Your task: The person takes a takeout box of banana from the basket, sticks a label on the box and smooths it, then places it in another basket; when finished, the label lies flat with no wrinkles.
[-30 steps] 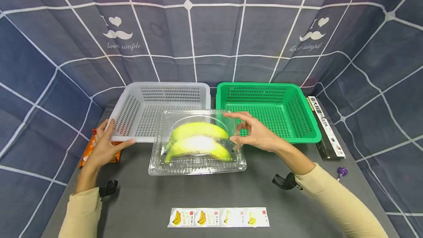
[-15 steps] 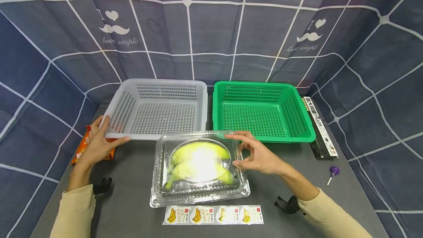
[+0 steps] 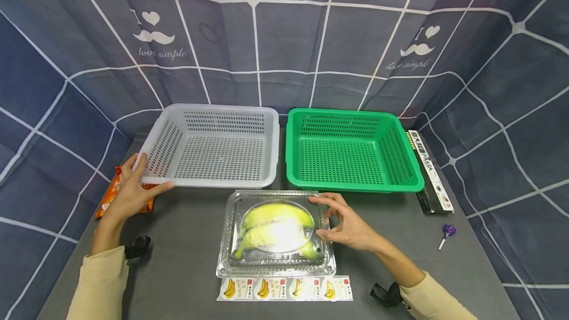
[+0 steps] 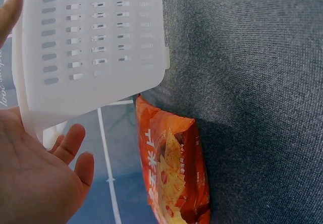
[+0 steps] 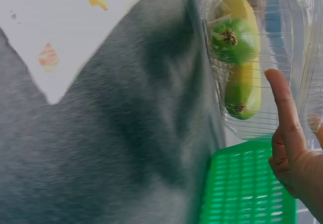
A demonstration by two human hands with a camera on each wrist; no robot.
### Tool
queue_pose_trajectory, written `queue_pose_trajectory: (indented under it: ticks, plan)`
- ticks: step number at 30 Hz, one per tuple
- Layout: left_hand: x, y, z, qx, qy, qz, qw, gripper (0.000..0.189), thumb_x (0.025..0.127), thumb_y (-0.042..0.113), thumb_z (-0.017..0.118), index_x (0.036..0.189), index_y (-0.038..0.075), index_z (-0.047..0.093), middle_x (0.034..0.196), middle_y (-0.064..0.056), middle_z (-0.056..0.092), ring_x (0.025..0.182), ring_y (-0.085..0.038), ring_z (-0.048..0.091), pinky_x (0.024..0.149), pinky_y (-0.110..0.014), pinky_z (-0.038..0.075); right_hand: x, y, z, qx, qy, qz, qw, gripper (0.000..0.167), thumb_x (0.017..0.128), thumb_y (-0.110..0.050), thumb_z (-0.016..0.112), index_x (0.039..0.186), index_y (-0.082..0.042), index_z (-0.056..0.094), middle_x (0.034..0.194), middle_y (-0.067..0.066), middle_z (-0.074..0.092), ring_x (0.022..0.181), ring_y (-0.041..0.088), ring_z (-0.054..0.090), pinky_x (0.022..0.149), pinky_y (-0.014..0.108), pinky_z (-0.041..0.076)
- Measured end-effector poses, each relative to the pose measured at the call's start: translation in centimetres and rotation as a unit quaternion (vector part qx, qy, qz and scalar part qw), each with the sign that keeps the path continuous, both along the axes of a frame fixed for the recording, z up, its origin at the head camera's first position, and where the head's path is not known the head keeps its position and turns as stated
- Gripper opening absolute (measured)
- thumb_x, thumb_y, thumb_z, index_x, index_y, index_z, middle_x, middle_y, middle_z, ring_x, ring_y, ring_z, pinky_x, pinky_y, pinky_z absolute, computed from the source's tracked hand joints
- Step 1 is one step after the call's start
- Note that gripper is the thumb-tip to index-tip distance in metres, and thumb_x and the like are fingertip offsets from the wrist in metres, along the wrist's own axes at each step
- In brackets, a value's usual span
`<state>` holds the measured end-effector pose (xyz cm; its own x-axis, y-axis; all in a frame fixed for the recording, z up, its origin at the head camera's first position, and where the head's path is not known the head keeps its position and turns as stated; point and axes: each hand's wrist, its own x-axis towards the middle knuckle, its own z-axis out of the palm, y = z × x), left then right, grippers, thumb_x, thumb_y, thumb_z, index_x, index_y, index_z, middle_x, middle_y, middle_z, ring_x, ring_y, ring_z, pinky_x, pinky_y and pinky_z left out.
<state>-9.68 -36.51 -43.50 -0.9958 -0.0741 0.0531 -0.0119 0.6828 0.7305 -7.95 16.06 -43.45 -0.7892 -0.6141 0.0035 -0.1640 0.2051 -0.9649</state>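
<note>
A clear plastic clamshell box (image 3: 275, 265) with yellow-green bananas (image 3: 277, 221) inside lies front-centre, lid closed. My right hand (image 3: 348, 223) pinches its right side between thumb and fingers. In the right wrist view the thumb (image 5: 283, 103) lies along the clear wall, close to the green banana ends (image 5: 232, 40). Over on the left, my left hand (image 3: 129, 194) holds the front-left corner of a white slotted basket (image 3: 209, 183), with its thumb along the front rim. A strip of banana stickers (image 3: 284, 289) lies right at the box's front edge.
A green slotted basket (image 3: 355, 186) stands right of the white one. An orange snack bag (image 4: 174, 163) lies beside my left hand. At the right are a black-and-white pasta box (image 3: 431, 174) and a purple lollipop (image 3: 449, 230). A grey checked curtain (image 3: 284, 38) encloses the back and sides.
My right hand has brought the banana box down and toward me, from in front of the baskets to the sticker strip, then slightly right. The left hand stays at the white basket's corner.
</note>
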Motion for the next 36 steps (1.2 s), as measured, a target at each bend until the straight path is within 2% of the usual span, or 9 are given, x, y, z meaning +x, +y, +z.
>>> queue_pose_trajectory:
  ticks: [8,15,23,36]
  plan:
    - [-0.1,0.0,0.0,-0.003,0.004,-0.004,1.0,0.11,0.085,0.032,0.077,0.156,0.011,-0.004,0.161,-0.019,-0.014,0.143,-0.052,-0.013,0.1,-0.078,-0.005,-0.2,0.7,-1.7,-0.005,-0.007,-0.013,0.9999,0.067,0.085,-0.004,0.073,0.145,-0.007,0.044,0.145,0.024,0.024,0.089,0.018,0.046,0.064,0.037,0.059]
    - [-0.1,-0.1,0.1,-0.007,-0.001,-0.007,1.0,0.11,0.085,0.032,0.076,0.156,0.011,-0.005,0.161,-0.018,-0.015,0.142,-0.053,-0.012,0.099,-0.078,-0.004,-0.5,1.1,-2.8,-0.004,0.004,-0.013,0.9999,0.065,0.087,-0.005,0.072,0.146,-0.007,0.043,0.144,0.022,0.026,0.091,0.019,0.044,0.063,0.036,0.059]
    - [-0.1,-0.1,0.0,-0.003,0.0,-0.007,1.0,0.11,0.085,0.032,0.076,0.156,0.011,-0.005,0.161,-0.018,-0.015,0.142,-0.053,-0.013,0.099,-0.078,-0.004,-0.8,1.1,-3.2,0.005,0.003,-0.017,0.9998,0.066,0.087,-0.007,0.073,0.146,-0.011,0.044,0.142,0.021,0.027,0.09,0.019,0.047,0.061,0.036,0.059]
    - [-0.2,0.0,0.5,-0.039,-0.01,-0.011,0.9991,0.11,0.086,0.039,0.074,0.155,0.007,-0.006,0.162,-0.017,-0.017,0.144,-0.051,-0.016,0.099,-0.077,-0.007,-0.9,1.2,-3.3,0.02,0.007,-0.019,0.9996,0.066,0.087,-0.011,0.074,0.146,-0.016,0.045,0.141,0.02,0.027,0.091,0.022,0.046,0.059,0.035,0.058]
